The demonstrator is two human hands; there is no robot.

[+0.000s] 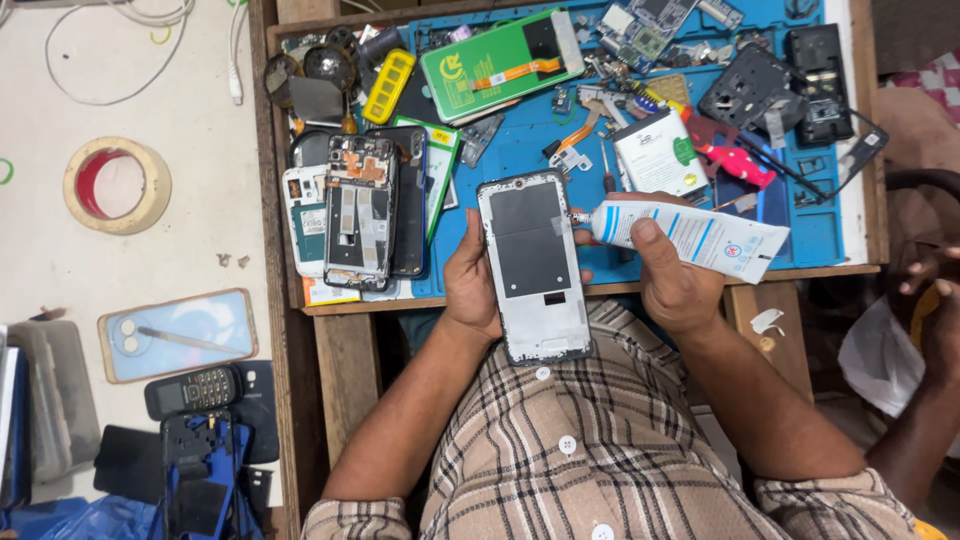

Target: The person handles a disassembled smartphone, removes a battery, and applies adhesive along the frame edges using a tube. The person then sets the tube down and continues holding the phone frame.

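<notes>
My left hand [470, 285] grips the left edge of an opened phone frame [532, 268], silver with a dark plate inside, held upright over the front edge of the blue work mat [520, 150]. My right hand [672, 285] holds a white and blue glue tube [690, 235]. The tube's nozzle touches the frame's upper right edge. Both forearms come up from a checked shirt at the bottom of the view.
Stripped phones [360, 210], a green-backed screen panel [500, 62], a white battery [658, 152], circuit boards and small tools crowd the mat. A tape roll [117, 185], a clear phone case [178, 335] and a keypad phone [195, 390] lie on the left. Another person's hand [925, 275] shows at the right edge.
</notes>
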